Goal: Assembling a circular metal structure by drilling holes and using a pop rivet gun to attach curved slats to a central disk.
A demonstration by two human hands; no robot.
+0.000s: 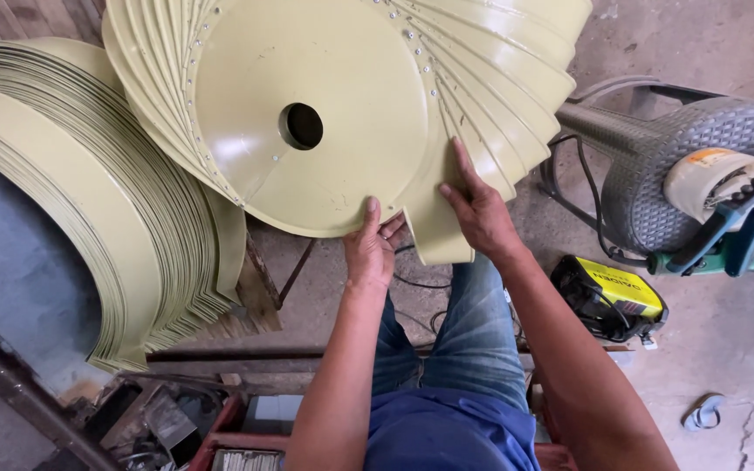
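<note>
A pale yellow-green round metal disc with a centre hole stands tilted before me, with curved blades riveted around its rim. My left hand grips the disc's lower edge. My right hand presses flat on the lowest blade, which hangs below the disc's edge. My legs in blue jeans are under the disc.
A large fanned stack of matching curved blades leans at the left. A plastic woven chair holds a green power drill at the right. A yellow and black box-shaped machine sits on the concrete floor. Tool clutter lies at bottom left.
</note>
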